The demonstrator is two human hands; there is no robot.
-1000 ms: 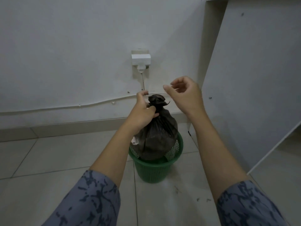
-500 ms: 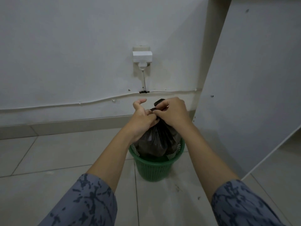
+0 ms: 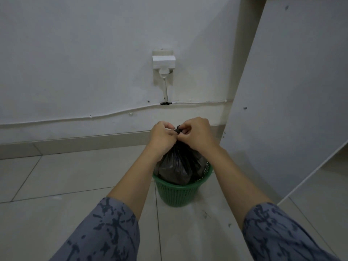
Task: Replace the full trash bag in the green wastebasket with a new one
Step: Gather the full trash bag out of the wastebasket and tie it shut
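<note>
Pinching the gathered neck of the black trash bag (image 3: 180, 164) between my left hand (image 3: 163, 138) and right hand (image 3: 196, 133), I hold it upright above the green wastebasket (image 3: 178, 193), which sits directly below both grips.

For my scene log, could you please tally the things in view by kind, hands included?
Hands: 2, left hand and right hand, both pinching the bag's gathered top
Black trash bag: 1
Green wastebasket: 1
Wall plug: 1
Total: 5
</note>
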